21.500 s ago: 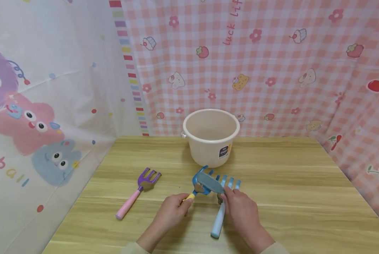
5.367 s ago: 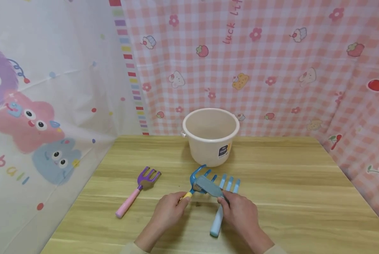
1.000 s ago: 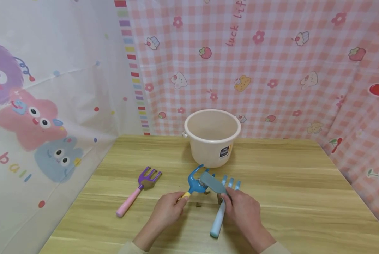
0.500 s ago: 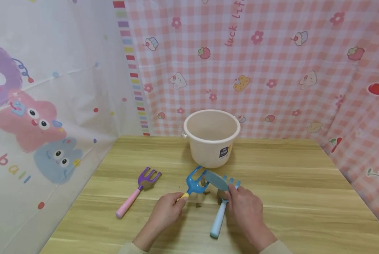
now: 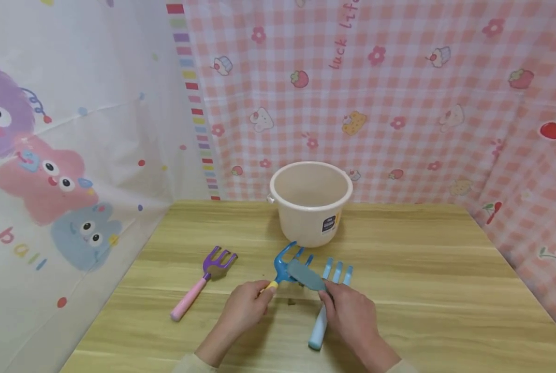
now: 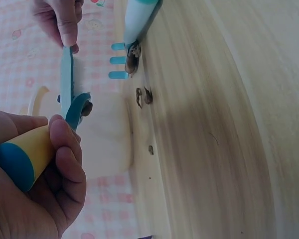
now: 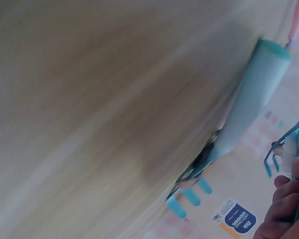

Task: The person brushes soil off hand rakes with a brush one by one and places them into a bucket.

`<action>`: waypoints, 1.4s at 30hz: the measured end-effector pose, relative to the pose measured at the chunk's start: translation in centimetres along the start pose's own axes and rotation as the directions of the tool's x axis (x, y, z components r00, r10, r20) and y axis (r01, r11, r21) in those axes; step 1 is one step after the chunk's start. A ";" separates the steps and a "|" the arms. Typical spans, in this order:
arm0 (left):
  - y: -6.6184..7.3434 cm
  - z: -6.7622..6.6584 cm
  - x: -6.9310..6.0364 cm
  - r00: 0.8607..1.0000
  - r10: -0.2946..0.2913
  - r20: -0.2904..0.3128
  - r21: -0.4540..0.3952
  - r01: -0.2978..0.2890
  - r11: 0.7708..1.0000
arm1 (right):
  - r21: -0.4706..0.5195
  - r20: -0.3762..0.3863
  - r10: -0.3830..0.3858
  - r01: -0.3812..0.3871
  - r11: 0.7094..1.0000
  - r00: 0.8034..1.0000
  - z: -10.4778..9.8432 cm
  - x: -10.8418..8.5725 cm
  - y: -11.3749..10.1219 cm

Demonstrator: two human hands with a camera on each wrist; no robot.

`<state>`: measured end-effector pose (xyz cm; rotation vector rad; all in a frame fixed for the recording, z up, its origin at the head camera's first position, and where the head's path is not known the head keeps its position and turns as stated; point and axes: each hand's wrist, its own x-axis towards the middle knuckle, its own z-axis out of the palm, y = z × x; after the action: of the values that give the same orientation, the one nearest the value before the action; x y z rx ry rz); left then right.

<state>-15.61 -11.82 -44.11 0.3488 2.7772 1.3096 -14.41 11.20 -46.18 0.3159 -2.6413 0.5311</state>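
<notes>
My left hand (image 5: 247, 308) grips the yellow handle (image 6: 37, 149) of a blue hand fork (image 5: 281, 267), whose tines point up and away. My right hand (image 5: 352, 313) holds a flat grey-teal brush (image 5: 307, 274) with its thumb along the near end. The brush head lies across the fork's base and hides part of it; pale bristles show faintly in the right wrist view. A brown clump (image 6: 87, 108) clings to the fork. Under the right hand a light-blue hand fork (image 5: 318, 329) lies on the table, with brown dirt (image 6: 133, 59) at its neck.
A cream bucket (image 5: 312, 223) stands behind the tools, near the back edge. To the left lies a hand fork with purple tines (image 5: 211, 263) and a pink handle (image 5: 188, 299). Small brown bits (image 6: 148, 94) are scattered on the wooden table (image 5: 422, 290). Patterned cloths (image 5: 399, 77) enclose the sides and back.
Half a second ago the brush was off to the fork's right; it has come back left over its base. Brown bits now lie on the table where the earliest frame shows none.
</notes>
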 end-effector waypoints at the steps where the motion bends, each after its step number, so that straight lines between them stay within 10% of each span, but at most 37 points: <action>1: 0.0 0.0 0.0 1.000 0.002 -0.003 0.007 -0.002 1.000 | -0.017 0.000 0.009 -0.009 1.000 1.000 0.1 0.0 0.2; 20: 0.0 0.0 0.1 1.000 0.024 0.015 0.055 -0.025 0.998 | -0.193 -0.112 -0.050 0.028 0.981 0.992 0.2 0.2 2.2; 33: 0.6 -0.1 0.3 0.998 0.044 0.050 -0.039 -0.042 0.998 | 0.203 0.021 0.030 -0.034 0.979 0.999 -1.0 0.8 -0.5; 42: 1.3 -0.1 -0.1 0.991 0.038 0.127 -0.100 -0.025 0.995 | 0.039 -0.062 0.048 -0.046 0.998 0.997 -0.3 0.7 0.5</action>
<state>-15.29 -11.12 -43.04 0.4563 2.6014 1.3730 -15.07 11.65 -45.75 0.2446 -2.5855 0.5966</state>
